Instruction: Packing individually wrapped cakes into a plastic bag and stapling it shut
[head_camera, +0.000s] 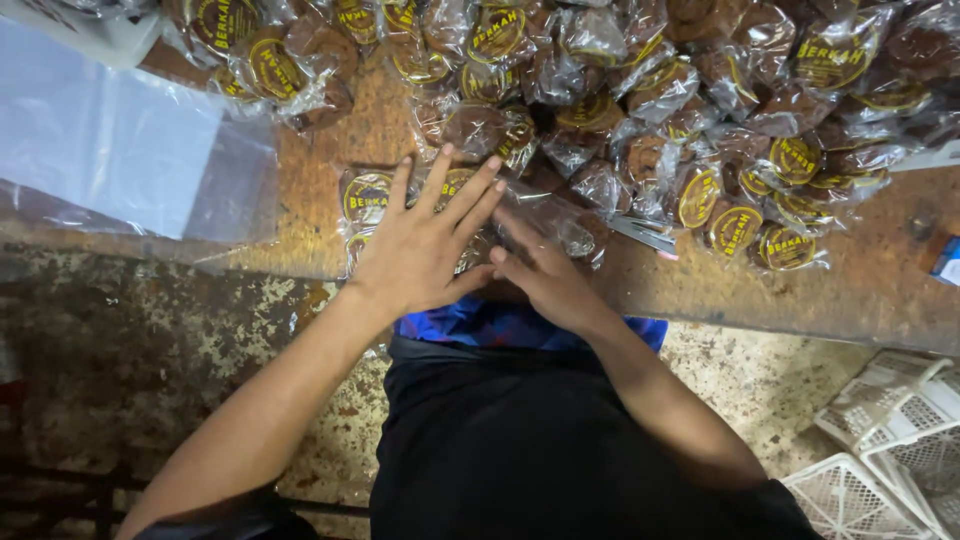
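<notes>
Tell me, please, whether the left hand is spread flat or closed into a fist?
Spread flat: the left hand lies palm-down, fingers fanned, on wrapped snack packets.

hands (480, 250): 2 | wrapped cakes (600, 90): dozens, uncountable | white baskets (890, 440): 2

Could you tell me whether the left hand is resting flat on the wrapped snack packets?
Yes, the left hand lies palm down, fingers spread, on the wrapped snack packets.
</notes>
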